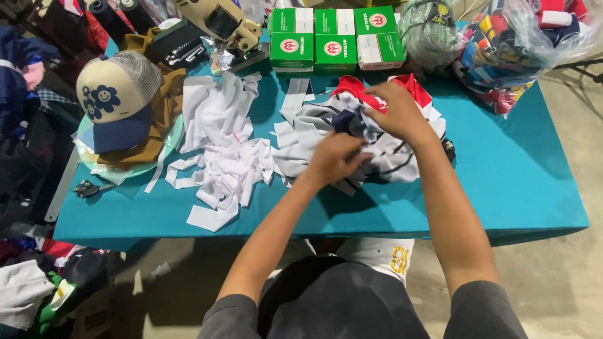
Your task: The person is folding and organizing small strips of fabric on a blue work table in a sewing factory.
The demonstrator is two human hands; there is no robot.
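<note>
My left hand [335,158] is closed on a fold of a white garment with dark stripes [396,160] that lies bunched on the teal table [515,176]. My right hand [397,112] grips the same bundle higher up, where dark navy cloth [347,120] and red and white cloth [352,88] show. Both hands sit close together over the heap, near the middle of the table.
A pile of white fabric scraps [226,163] lies to the left. Further left a beige and blue cap [119,94] rests on brown cloth. Three green boxes [336,39], a netted bundle [430,28] and a plastic bag of coloured cloth [509,50] stand along the back.
</note>
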